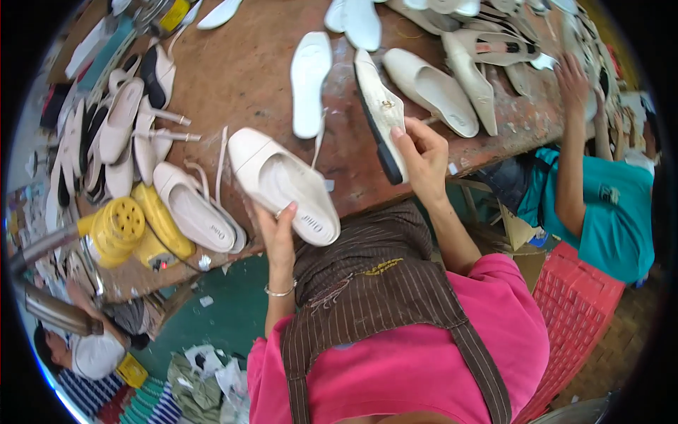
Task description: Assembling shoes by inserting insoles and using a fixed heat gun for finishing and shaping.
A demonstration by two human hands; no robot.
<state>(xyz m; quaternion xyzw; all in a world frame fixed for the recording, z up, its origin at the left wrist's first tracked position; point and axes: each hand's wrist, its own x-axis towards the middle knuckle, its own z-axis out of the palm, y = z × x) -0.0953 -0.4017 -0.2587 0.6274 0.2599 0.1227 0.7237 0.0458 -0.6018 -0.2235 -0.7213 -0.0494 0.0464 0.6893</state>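
Note:
My left hand [277, 233] grips a pale pink slingback flat shoe [272, 173] by its heel end, insole up, thumb on the inside. In my right hand [424, 155] is a cream shoe [381, 113] turned on its side, its dark sole facing left and a small gold ornament on the upper. Both shoes are held above the near edge of the worktable [240, 85]. Between them, a little farther back, lies a white insole [311, 85]. Another pale pink shoe [198, 208] rests just left of my left hand.
Several cream shoes [431, 92] lie at the back right, more shoes [120, 127] are piled at left. A yellow lamp [119, 230] stands at the near left. At right a person in a teal shirt [600, 212] reaches onto the table, beside a red plastic chair [575, 304].

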